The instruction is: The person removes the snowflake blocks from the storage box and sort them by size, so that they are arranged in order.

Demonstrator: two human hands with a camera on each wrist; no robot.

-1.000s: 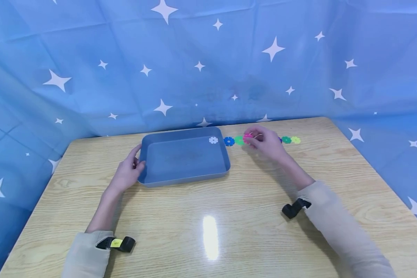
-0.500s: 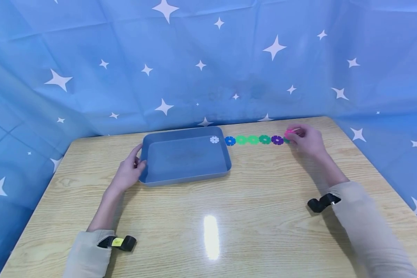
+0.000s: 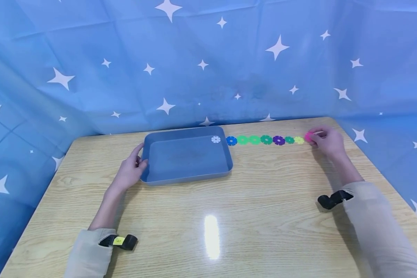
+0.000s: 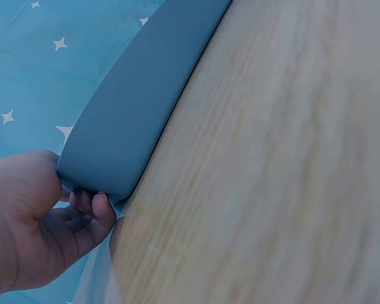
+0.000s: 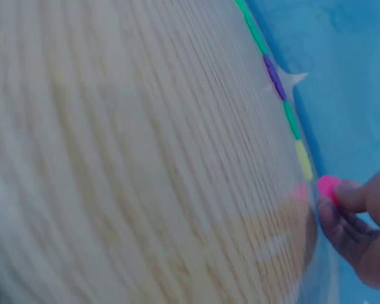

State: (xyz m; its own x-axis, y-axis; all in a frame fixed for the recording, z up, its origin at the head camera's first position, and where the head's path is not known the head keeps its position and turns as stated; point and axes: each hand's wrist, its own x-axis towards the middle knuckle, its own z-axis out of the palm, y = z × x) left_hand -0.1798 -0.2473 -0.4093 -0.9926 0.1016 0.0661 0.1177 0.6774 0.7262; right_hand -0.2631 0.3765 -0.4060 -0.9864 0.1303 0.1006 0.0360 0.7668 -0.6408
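Observation:
At its left end, a shallow blue-grey tray (image 3: pixel 187 154) is held by my left hand (image 3: pixel 129 170), thumb over the rim and fingers along the outer wall. The left wrist view shows those curled fingers (image 4: pixel 101 212) at the tray's corner. My right hand (image 3: pixel 328 141) pinches a pink notched flower disc (image 3: pixel 309 137) at the right end of a row of discs. Beside it lies a yellow disc (image 3: pixel 299 140), then a small green disc (image 3: pixel 289 140) and a purple disc (image 3: pixel 279 140). In the right wrist view the pink disc (image 5: pixel 329 187) sits between thumb and fingertips, just past the yellow one.
Farther left in the row are a dark green disc (image 3: pixel 266 139), light green discs (image 3: pixel 254 139) and a blue disc (image 3: pixel 231 141) close to the tray's right wall. One white disc (image 3: pixel 216 139) lies inside the tray. A blue starry cloth (image 3: pixel 208 65) hangs behind the wooden table (image 3: pixel 180 224).
My right hand has moved right along the row with the pink disc, from above the light green discs to beyond the yellow one. The left hand keeps its hold on the tray.

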